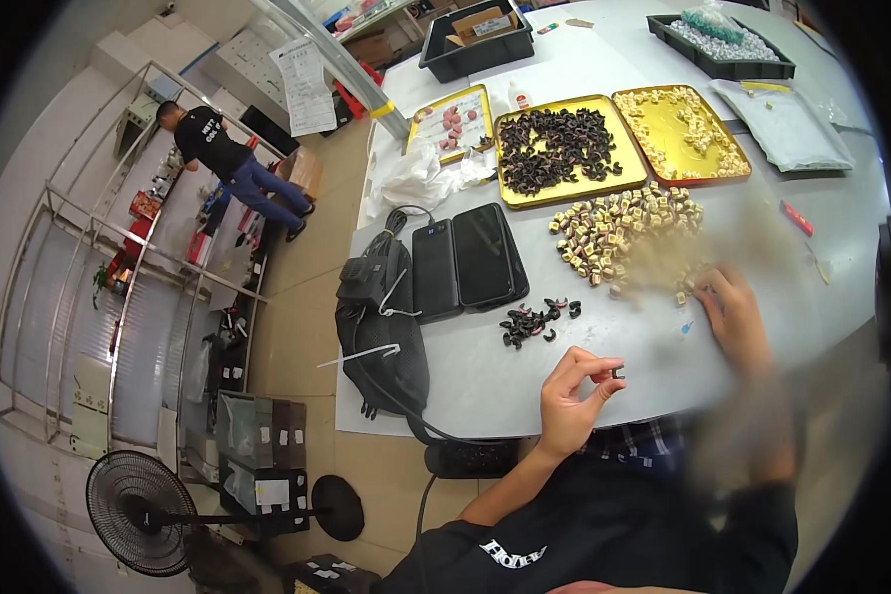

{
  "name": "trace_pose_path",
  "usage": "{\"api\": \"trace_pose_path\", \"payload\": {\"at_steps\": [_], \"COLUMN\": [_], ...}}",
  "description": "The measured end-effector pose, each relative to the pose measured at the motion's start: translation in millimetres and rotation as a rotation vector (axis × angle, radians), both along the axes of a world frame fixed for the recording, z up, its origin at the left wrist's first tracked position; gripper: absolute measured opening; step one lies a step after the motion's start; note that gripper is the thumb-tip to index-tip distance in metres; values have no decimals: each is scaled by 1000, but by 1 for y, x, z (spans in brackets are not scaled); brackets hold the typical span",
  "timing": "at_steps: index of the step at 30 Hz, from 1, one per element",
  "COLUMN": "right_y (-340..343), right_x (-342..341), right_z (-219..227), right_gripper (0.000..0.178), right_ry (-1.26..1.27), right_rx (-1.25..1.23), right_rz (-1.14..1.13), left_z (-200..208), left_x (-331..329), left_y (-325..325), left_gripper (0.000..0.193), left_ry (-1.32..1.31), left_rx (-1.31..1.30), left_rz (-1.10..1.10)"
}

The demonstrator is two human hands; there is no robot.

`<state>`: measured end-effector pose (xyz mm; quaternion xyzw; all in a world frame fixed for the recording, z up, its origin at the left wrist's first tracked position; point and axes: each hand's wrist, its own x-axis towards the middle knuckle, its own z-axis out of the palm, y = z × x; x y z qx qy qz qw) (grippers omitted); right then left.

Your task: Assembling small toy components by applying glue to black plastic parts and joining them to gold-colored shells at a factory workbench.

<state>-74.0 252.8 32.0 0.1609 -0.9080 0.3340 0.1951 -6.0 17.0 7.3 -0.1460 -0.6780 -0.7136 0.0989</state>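
Left hand (574, 396) pinching small black clip (619, 372) (orientation unclear) — right hand (735, 312) blurred.

The right hand (738, 312) and forearm are motion-blurred, smearing the nearest cream pieces (629, 233); its grip cannot be read.

The person wears a black short-sleeved cotton T-shirt (614, 535) with a white chest print. Both forearms are bare. Blue-and-white checked cloth (636, 443) shows at the lap.
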Motion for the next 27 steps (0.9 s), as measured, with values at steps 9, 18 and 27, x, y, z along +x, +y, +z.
{"api": "trace_pose_path", "payload": {"at_steps": [9,18,27], "right_y": [9,8,11], "right_x": [8,17,39], "right_z": [-2,2,-8], "right_gripper": [19,22,23], "right_ry": [137,223,235], "right_rx": [-148,-219,-661], "right_rz": [-146,-193,-237], "left_z": [0,-1,1], "left_x": [0,1,0], "left_y": [0,0,2], "left_gripper": [26,26,25], "left_ry": [15,17,23], "left_rx": [-11,-6,5], "left_rz": [5,15,7]}}
